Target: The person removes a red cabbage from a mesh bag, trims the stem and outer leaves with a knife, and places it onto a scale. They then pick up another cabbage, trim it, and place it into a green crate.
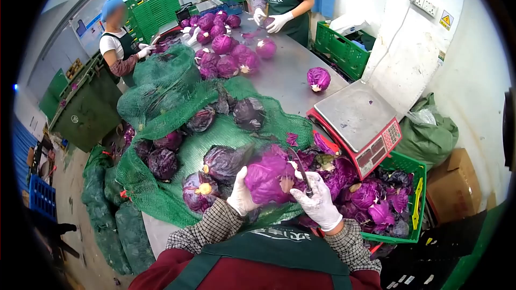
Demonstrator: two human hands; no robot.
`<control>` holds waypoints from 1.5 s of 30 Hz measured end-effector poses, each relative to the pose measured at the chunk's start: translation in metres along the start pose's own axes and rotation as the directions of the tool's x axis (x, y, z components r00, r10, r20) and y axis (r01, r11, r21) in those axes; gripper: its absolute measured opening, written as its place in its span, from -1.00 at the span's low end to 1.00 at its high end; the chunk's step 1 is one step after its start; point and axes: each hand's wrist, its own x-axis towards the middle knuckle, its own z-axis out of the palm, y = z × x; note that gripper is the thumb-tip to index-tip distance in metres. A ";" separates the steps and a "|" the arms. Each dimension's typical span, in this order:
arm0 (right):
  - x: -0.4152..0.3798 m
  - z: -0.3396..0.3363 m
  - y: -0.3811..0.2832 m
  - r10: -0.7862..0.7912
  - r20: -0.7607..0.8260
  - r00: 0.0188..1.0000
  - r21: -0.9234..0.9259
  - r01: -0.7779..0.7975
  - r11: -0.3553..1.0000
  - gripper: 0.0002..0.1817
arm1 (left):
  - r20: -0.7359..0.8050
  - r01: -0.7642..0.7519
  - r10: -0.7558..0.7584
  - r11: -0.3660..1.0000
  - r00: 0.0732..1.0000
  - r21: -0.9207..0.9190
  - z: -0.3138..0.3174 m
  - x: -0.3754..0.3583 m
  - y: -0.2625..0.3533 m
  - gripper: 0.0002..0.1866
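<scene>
In the head view my left hand (243,193), in a white glove, holds a purple cabbage (269,177) from its left side. My right hand (318,199), also gloved, is closed around a knife (302,165) with a dark curved blade, close to the cabbage's cut stem end. Below and around them a green mesh bag (188,153) lies spread on the metal table (293,86). Darker cabbages rest on the mesh, one with a pale stem (199,190) left of my left hand. Loose purple leaves (341,174) are heaped right of the knife.
A red scale (357,120) stands at the right, above a green crate (418,182) of leaves. One cabbage (319,79) sits near the scale. More cabbages (223,44) are piled farther back. Two people in aprons work at the far side. Full mesh sacks (137,236) stand lower left.
</scene>
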 end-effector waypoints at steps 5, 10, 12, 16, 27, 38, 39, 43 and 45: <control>-0.003 0.014 0.001 0.108 -0.037 0.993 0.216 -0.098 0.972 -0.67 | -0.032 0.007 -0.008 1.000 0.999 -0.031 0.004 -0.003 0.001 0.00; -0.006 0.011 0.002 0.027 -0.061 0.998 0.074 -0.023 0.997 -0.77 | -0.006 -0.009 0.009 1.000 1.000 0.009 -0.004 -0.002 -0.002 0.01; -0.008 0.010 0.001 0.066 -0.042 0.997 0.091 -0.062 0.994 -0.78 | 0.012 -0.026 0.026 0.999 1.000 0.047 -0.001 -0.002 -0.001 0.01; -0.010 0.010 0.002 0.116 -0.037 0.993 0.129 -0.111 0.985 -0.76 | -0.012 -0.037 0.039 0.996 0.999 0.083 0.012 -0.007 0.001 0.07; 0.006 0.007 -0.005 -0.112 -0.036 0.993 0.105 0.115 0.988 -0.59 | 0.052 0.001 -0.006 0.996 0.999 0.086 0.006 -0.006 0.010 0.06; 0.012 -0.007 -0.006 -0.142 0.141 0.980 0.064 0.134 0.989 -0.72 | 0.025 0.053 -0.056 0.992 0.998 0.118 0.009 -0.010 0.012 0.01; 0.011 -0.008 -0.006 -0.071 0.160 0.984 0.149 0.047 0.988 -0.74 | 0.018 0.060 -0.063 0.992 0.998 0.109 0.013 -0.011 0.012 0.01; 0.008 -0.010 -0.002 0.108 0.234 0.966 0.353 -0.188 0.916 -0.76 | 0.019 0.129 -0.129 0.991 0.991 -0.023 0.004 -0.009 0.010 -0.01; 0.007 -0.011 0.004 0.074 0.234 0.970 0.354 -0.155 0.922 -0.74 | 0.049 0.178 -0.175 0.981 0.983 -0.071 -0.005 -0.007 0.009 -0.02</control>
